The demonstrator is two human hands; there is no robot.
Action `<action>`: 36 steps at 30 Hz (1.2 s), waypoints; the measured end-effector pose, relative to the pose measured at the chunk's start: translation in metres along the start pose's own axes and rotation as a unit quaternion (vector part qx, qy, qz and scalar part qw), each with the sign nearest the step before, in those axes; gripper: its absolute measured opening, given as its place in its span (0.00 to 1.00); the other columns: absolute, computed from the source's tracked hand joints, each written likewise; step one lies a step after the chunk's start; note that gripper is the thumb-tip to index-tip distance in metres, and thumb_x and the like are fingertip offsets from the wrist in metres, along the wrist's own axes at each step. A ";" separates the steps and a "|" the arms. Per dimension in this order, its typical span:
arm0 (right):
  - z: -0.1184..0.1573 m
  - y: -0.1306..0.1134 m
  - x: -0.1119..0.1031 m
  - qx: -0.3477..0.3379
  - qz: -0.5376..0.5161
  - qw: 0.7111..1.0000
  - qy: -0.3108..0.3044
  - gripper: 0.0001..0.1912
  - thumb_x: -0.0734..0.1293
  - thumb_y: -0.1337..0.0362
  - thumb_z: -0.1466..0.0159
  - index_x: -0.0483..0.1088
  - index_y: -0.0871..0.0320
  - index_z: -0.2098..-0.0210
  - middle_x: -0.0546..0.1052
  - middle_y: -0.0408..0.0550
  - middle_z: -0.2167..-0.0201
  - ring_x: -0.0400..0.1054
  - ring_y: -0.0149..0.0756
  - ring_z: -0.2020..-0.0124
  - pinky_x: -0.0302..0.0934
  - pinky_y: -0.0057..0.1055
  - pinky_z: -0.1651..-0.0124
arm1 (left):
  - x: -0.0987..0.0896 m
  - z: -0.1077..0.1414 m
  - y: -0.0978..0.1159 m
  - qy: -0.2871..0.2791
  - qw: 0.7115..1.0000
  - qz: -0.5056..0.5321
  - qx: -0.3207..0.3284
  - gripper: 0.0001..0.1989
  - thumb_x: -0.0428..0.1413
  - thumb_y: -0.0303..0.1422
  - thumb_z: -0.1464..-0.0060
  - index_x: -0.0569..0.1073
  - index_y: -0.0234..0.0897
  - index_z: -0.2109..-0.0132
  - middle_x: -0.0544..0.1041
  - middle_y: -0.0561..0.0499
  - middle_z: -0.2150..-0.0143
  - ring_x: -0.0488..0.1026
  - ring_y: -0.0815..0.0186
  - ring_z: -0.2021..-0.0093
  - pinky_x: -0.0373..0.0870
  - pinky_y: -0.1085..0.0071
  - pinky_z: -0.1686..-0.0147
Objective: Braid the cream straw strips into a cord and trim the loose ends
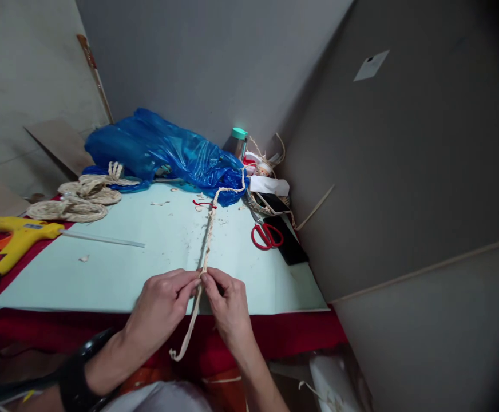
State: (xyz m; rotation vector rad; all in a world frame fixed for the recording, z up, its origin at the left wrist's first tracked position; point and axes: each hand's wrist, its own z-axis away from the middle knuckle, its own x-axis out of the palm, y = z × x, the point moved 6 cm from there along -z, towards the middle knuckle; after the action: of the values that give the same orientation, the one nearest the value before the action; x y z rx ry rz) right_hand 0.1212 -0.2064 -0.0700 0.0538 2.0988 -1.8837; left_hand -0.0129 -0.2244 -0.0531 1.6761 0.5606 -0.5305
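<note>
Pale tabletop [116,269], braid [208,234] (pinched) between hands

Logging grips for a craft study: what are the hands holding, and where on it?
Both hands, left and right, pinch the pale braided fibre cord near its loose lower end.

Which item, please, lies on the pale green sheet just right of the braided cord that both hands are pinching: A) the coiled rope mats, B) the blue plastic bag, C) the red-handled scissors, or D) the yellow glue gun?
C: the red-handled scissors lie right of the braided cord, which the left hand and right hand pinch.
</note>
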 end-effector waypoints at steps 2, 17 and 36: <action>0.000 0.002 0.001 0.007 -0.031 0.999 0.000 0.17 0.62 0.58 0.32 0.76 0.60 0.70 0.70 0.41 0.80 0.59 0.31 0.76 0.55 0.28 0.70 | -0.003 0.004 0.004 0.016 0.997 -0.061 0.041 0.17 0.48 0.33 0.37 0.81 0.37 0.64 0.82 0.45 0.69 0.77 0.58 0.69 0.67 0.64 0.65; -0.003 0.006 -0.005 0.069 -0.202 0.975 -0.064 0.14 0.68 0.57 0.37 0.80 0.61 0.62 0.76 0.44 0.73 0.65 0.30 0.71 0.60 0.26 0.64 | 0.013 0.026 0.048 0.019 0.944 -0.190 0.268 0.14 0.47 0.26 0.36 0.75 0.37 0.66 0.76 0.50 0.72 0.76 0.62 0.72 0.68 0.68 0.70; 0.023 -0.009 -0.012 -0.033 0.161 0.983 -0.085 0.19 0.55 0.66 0.28 0.69 0.58 0.43 0.79 0.47 0.70 0.72 0.36 0.73 0.57 0.28 0.69 | 0.038 -0.007 -0.009 -0.170 0.925 0.297 -0.167 0.18 0.55 0.47 0.45 0.71 0.36 0.59 0.62 0.62 0.80 0.52 0.71 0.79 0.47 0.75 0.79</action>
State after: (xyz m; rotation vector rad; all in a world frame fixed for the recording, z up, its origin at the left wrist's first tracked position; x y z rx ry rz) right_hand 0.1350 -0.2278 -0.0602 0.1983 1.9049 -1.5712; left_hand 0.0110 -0.2135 -0.0825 1.2959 -0.1197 -0.2468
